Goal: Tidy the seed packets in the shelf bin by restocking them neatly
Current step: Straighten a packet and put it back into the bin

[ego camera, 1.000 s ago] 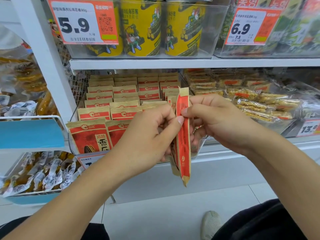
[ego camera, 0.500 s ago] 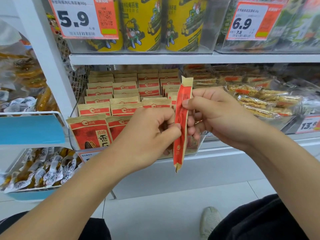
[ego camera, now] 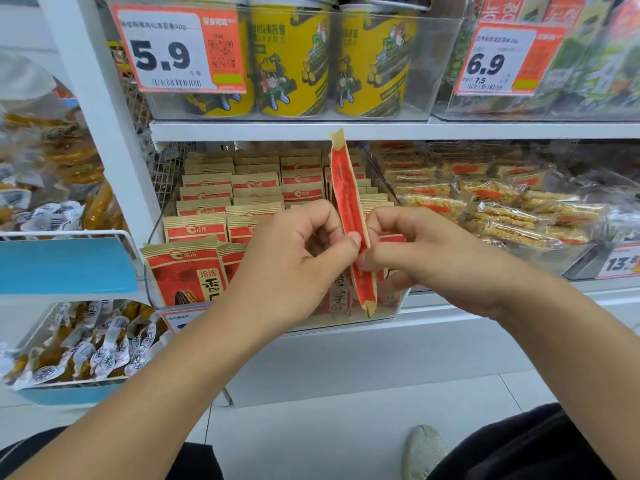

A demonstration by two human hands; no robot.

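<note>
we hold one seed packet edge-on and upright in front of the shelf bin, left hand and right hand both pinching its middle, probably to square it before slotting it into the right-hand row of stocked packets.

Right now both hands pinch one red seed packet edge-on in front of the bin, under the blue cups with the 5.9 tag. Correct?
Not quite: the head view shows the cups are yellow. Both the left hand and right hand pinch the seed packet as stated.
</note>
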